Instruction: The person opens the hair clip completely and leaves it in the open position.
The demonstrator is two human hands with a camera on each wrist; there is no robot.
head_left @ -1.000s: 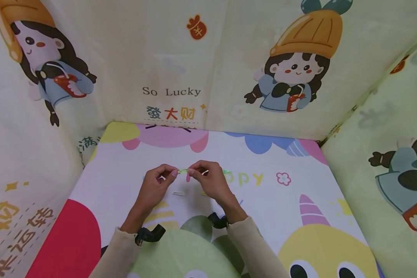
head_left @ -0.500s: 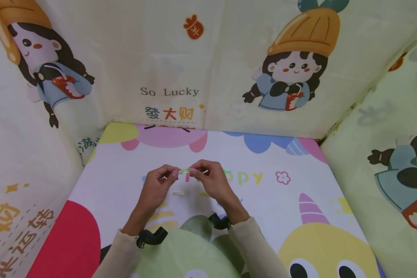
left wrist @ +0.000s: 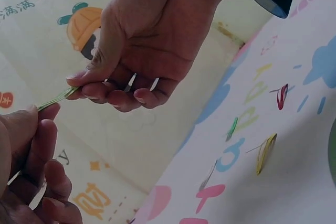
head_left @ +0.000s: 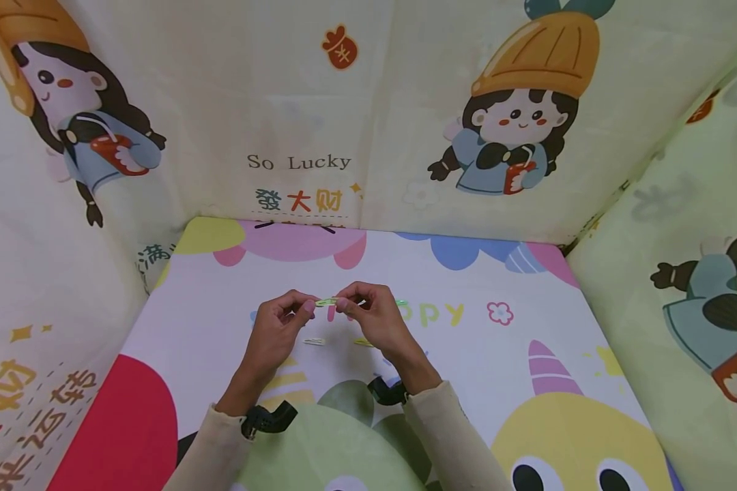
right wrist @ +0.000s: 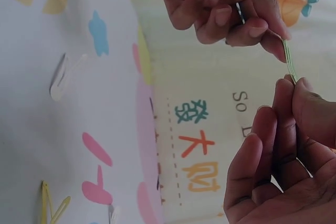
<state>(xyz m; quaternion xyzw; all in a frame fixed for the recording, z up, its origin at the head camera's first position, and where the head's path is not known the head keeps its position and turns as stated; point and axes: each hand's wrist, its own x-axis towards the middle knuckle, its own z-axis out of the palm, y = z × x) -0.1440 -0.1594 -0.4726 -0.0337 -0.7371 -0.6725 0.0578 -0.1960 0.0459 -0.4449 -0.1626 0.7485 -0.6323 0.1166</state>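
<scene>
Left hand (head_left: 279,331) and right hand (head_left: 374,320) each pinch an end of a green clip (head_left: 325,301) above the mat's (head_left: 497,354) middle; it looks light, thin and springy, best held by its ends.

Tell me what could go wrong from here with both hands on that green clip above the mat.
1. The green clip is pinched only at its ends, by the left hand and the right hand; either grip might slip and drop it.
2. It would likely land among the loose clips lying on the mat below, and be hard to tell apart.
3. Pulling the ends apart may bend the thin clip.
</scene>
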